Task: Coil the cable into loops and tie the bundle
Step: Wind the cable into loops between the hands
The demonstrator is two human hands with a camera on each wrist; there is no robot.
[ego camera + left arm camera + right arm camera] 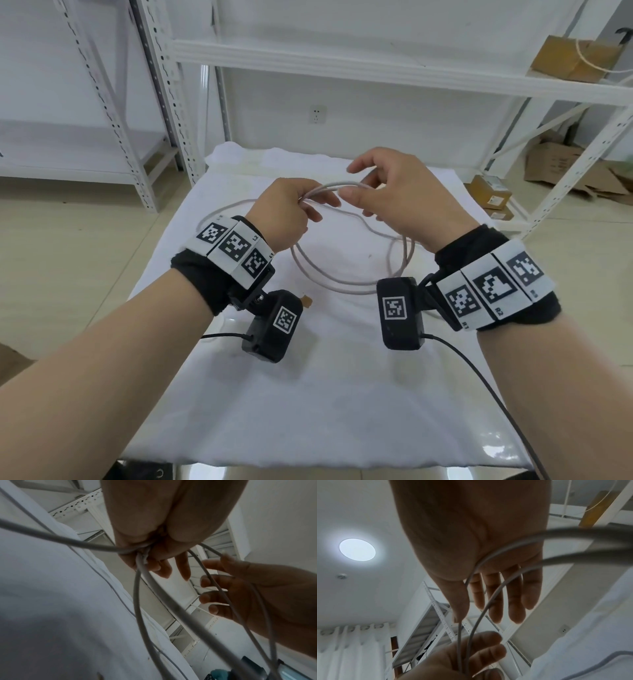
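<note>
A pale grey cable (346,286) hangs in loose loops above the white cloth (342,394), its lower arcs lying on it. My left hand (287,212) grips the gathered strands at the top of the loops; in the left wrist view its fingers (154,520) curl round that bunch of cable (173,609). My right hand (400,198) sits just right of it, fingers relaxed, with the strands passing between thumb and fingers. In the right wrist view the palm (462,534) is flat, and two cable strands (476,623) cross it down to the left hand (440,662).
White metal shelving (342,65) stands behind the table and on both sides. Cardboard boxes sit on the upper right shelf (568,61) and low at the right (489,192). A black camera cord (496,394) trails over the cloth's right side.
</note>
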